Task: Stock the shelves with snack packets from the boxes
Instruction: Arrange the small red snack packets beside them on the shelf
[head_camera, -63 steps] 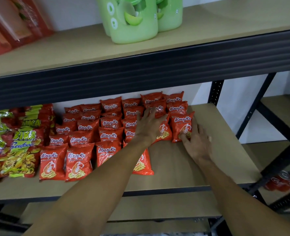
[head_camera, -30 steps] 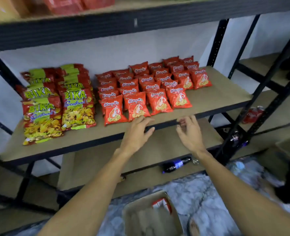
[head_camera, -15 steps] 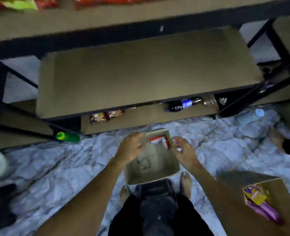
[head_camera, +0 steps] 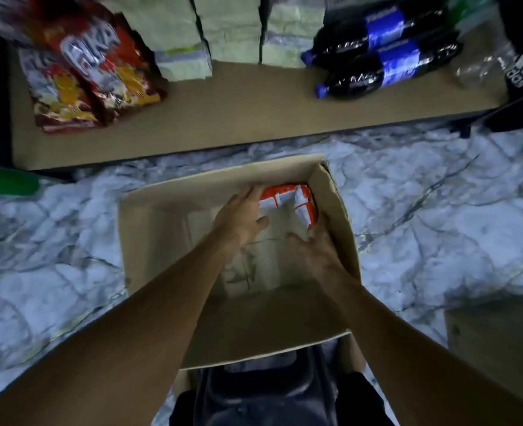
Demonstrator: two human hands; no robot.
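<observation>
Snack packets (head_camera: 288,200): red and white, tucked into the far right corner of the box, against its far wall and right wall.
Cardboard box (head_camera: 168,210): open on the marble floor (head_camera: 423,210), just in front of the low shelf board (head_camera: 238,118); much of its bottom shows bare cardboard.
Left hand (head_camera: 241,216): inside the box, fingers spread fairly straight, fingertips lying on the left edge of the packets (no curl round them).
Right hand (head_camera: 315,250): inside the box, close along the right wall, fingers reaching the near edge of the packets; whether it has a hold on them cannot be told.
In the way: the right wall of the box crowds the right hand, and both forearms cover the near part of the box.
On the shelf board: red snack bags (head_camera: 85,72) at the left, pale green packs (head_camera: 223,32) in the middle, dark bottles (head_camera: 386,56) with blue labels lying on their sides at the right, then a clear plastic wrapper (head_camera: 481,69).
Elsewhere: a green object (head_camera: 5,182) at the left edge, a second box (head_camera: 494,348) at the lower right, dark trousers (head_camera: 269,395) at the bottom.
</observation>
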